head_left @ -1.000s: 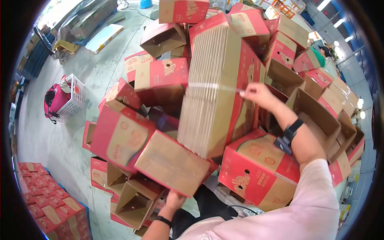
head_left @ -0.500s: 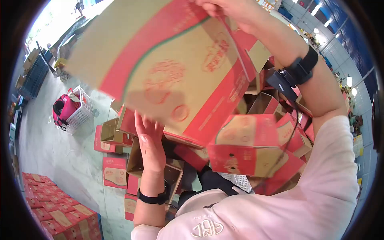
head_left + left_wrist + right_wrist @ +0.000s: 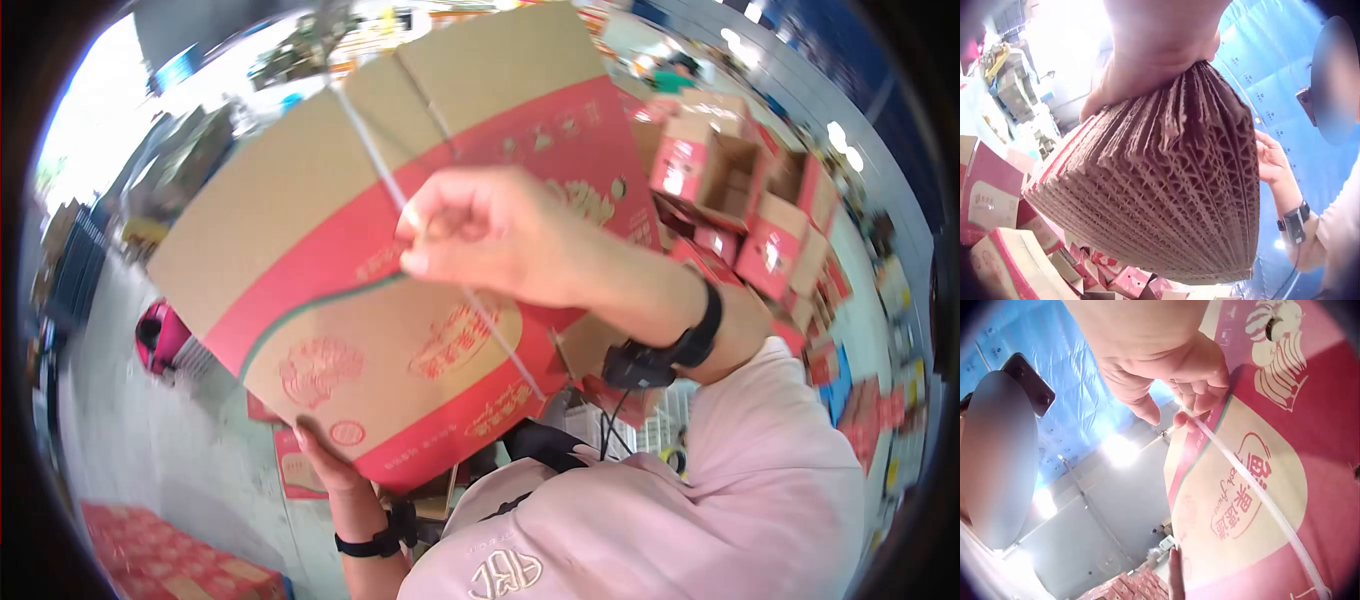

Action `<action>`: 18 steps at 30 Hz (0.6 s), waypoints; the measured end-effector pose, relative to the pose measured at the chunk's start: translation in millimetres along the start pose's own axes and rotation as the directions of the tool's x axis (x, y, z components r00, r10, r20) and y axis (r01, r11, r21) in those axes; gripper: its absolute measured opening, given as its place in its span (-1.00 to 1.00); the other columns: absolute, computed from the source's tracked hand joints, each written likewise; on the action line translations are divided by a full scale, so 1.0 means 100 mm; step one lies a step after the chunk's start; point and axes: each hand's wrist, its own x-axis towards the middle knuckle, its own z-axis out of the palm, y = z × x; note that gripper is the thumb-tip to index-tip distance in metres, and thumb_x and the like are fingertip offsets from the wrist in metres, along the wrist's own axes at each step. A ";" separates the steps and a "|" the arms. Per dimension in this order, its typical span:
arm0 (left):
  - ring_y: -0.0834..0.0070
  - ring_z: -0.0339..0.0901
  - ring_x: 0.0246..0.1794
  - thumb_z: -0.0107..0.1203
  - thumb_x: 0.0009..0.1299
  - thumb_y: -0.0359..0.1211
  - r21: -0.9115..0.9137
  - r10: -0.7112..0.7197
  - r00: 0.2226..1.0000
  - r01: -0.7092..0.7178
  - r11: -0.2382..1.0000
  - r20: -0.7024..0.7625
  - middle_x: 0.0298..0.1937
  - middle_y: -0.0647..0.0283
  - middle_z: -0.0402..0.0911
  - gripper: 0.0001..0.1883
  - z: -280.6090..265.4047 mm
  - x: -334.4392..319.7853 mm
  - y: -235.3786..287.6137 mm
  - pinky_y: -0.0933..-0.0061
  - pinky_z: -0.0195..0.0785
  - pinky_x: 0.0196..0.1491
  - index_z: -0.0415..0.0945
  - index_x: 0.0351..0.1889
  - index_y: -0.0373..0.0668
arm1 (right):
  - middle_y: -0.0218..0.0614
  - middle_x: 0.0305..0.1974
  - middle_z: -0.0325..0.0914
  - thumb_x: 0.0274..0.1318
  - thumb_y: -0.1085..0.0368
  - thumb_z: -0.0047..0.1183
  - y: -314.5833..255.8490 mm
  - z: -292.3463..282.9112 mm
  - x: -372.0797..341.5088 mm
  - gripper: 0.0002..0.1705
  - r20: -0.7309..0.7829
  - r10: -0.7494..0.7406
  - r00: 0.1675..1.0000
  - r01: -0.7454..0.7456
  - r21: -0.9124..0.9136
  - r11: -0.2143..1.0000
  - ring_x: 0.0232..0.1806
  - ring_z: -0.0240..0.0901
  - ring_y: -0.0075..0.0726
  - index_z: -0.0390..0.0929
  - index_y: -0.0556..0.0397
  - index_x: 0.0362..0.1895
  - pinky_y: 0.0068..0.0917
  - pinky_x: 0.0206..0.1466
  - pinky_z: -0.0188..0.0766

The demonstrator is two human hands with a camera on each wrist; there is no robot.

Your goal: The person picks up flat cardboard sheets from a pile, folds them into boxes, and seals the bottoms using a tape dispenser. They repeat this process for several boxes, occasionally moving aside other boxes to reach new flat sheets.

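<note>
A thick bundle of flattened cardboard boxes (image 3: 310, 370), red and tan with printed pictures, is raised in front of the body and tilted. A white strap (image 3: 370, 150) runs across its face. My right hand (image 3: 490, 235) grips this strap near the middle of the bundle; the right wrist view shows curled fingers around the strap (image 3: 1254, 484). Low on the left, my left hand (image 3: 325, 465) supports the bundle at its edge, partly hidden behind it. In the left wrist view the left hand (image 3: 1160, 56) lies spread against the stacked corrugated edges (image 3: 1172, 181).
Opened red and tan boxes (image 3: 735, 175) are heaped at the right. A stack of red cartons (image 3: 170, 550) stands on the floor at lower left. A pink bag (image 3: 163, 338) sits by a white crate at the left. Another white crate (image 3: 665, 420) is beside the body.
The bundle has come up off the box pile and swung leftward in front of the body. My left hand has left a box and moved to the bundle's lower edge. My right hand stays at the strap.
</note>
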 end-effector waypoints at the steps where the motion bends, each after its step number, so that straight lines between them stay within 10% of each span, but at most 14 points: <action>1: 0.24 0.18 0.33 -0.29 0.44 0.17 0.040 -0.054 0.998 0.056 0.998 -0.031 0.39 0.14 0.11 -0.22 -0.10 0.00 -0.10 0.16 0.13 0.30 -0.07 0.43 -0.18 | -0.58 -0.46 0.40 0.11 0.33 0.18 -0.04 0.00 -0.19 -0.77 0.021 0.129 0.991 -0.129 0.016 0.992 -0.36 0.32 -0.76 0.45 0.14 -0.20 -0.69 -0.29 0.30; 7: 0.18 0.13 0.35 -0.40 0.35 0.37 0.046 -0.427 0.903 0.429 0.902 -0.043 0.39 0.10 0.10 -0.08 0.19 -0.13 -0.16 0.12 0.11 0.31 -0.05 0.42 -0.18 | -0.46 -0.40 0.45 0.09 0.32 0.17 0.00 0.07 -1.26 -0.74 -0.255 0.224 0.941 -0.209 0.084 0.974 -0.38 0.34 -0.66 0.42 0.13 -0.18 -0.64 -0.33 0.32; 9: 0.18 0.26 0.27 -0.27 0.48 0.12 -0.133 -0.488 0.867 0.498 0.857 0.097 0.32 0.11 0.22 -0.30 0.13 -0.09 -0.24 0.14 0.24 0.25 0.02 0.39 -0.17 | -0.47 -0.39 0.45 0.10 0.29 0.17 -0.15 0.09 -1.61 -0.73 -0.330 0.226 0.917 -0.208 0.088 0.974 -0.39 0.32 -0.66 0.42 0.13 -0.17 -0.64 -0.35 0.31; 18: 0.19 0.27 0.26 -0.20 0.47 0.07 0.166 -0.583 0.717 0.567 0.806 0.382 0.32 0.09 0.22 -0.31 1.05 -0.35 -0.50 0.16 0.24 0.24 0.02 0.40 -0.18 | -0.46 -0.43 0.47 0.12 0.28 0.15 -0.46 0.01 -2.96 -0.71 -0.593 0.233 0.771 -0.211 0.107 0.971 -0.43 0.34 -0.70 0.40 0.16 -0.15 -0.64 -0.39 0.30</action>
